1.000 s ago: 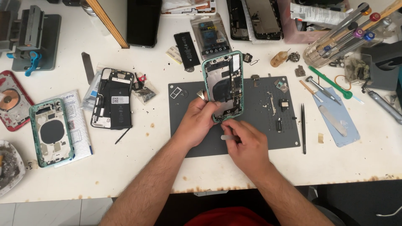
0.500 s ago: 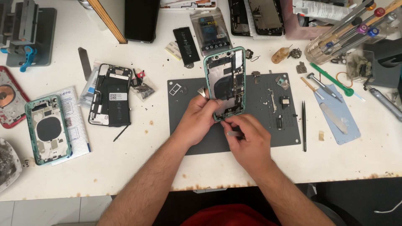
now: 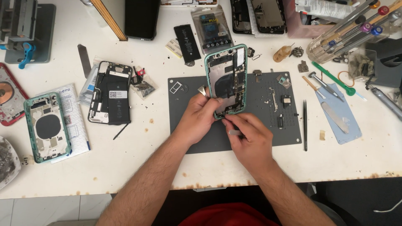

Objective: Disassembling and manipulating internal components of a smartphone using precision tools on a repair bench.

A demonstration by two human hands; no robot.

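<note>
Phone shell [image 3: 226, 79]: green rim, shiny metal inside, being held at its bottom end over the flat gray mat [image 3: 184, 138].
Left hand [image 3: 199, 117]: fingers being curled tight around the shell.
Right hand [image 3: 249, 140]: a thin metal tool [image 3: 234, 132] is being pinched.

The lower end of the green-framed opened phone housing [image 3: 226, 79] is hidden behind the fingers [image 3: 213, 104], and the small metal tool [image 3: 234, 132] is mostly covered.
</note>
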